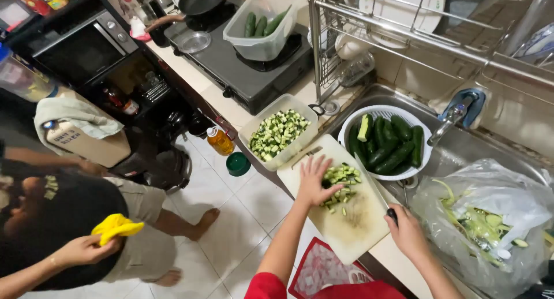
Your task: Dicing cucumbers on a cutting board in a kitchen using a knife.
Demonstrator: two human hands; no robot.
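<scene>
While the left hand [314,180] lies flat with its fingers spread on the pale cutting board [352,224], its fingertips touch the pile of chopped cucumber [340,186], which sits on the far half of the board just right of that hand. To the right and nearer, at the board's right edge, the right hand [407,232] is closed around the dark handle of a knife [388,204] whose blade runs away along the board's edge, just beside the pieces. Far and left of the board, touching its corner, stands a clear tub [280,131] full of cucumber chunks. Just beyond the board to the right, a white colander [384,140] of whole cucumbers rests in the sink [467,149]. A clear plastic bag [490,218] of peelings lies to the right of the knife hand. At the near left another person holds a yellow cloth [115,227].
</scene>
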